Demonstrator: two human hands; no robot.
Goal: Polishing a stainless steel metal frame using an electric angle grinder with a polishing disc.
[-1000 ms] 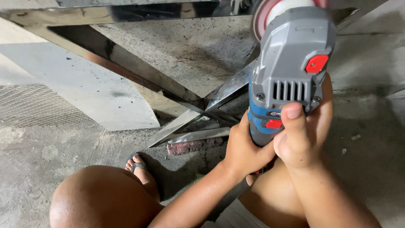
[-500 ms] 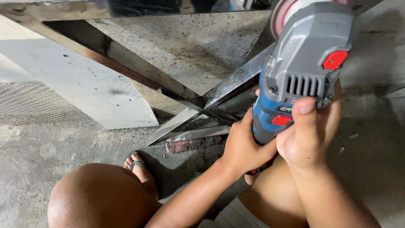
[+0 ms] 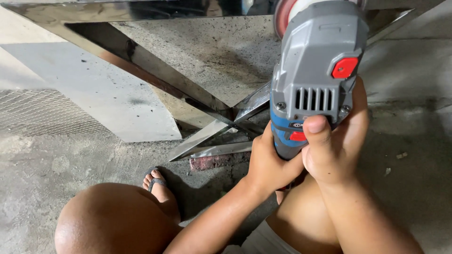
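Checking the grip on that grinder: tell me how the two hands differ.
The left hand wraps the grinder low, at its blue part; the right hand sits higher on the grey body. The right thumb lies on top beside a red button; the left thumb is hidden. Both grip the same tool.

Both forearms are bare, with no sleeves, gloves, watch or rings showing. The left hand (image 3: 268, 164) and the right hand (image 3: 332, 150) have short, plain, unpainted nails; the right thumbnail is the clearest one. Below and left of the hands, the rounded knee (image 3: 110, 221) is uncovered. Just left of the left wrist, the foot wears a dark strapped flip-flop sandal (image 3: 155, 181), its toes bare. Under the forearms, a strip of pale grey-white cloth shorts (image 3: 261, 242) shows at the lap.
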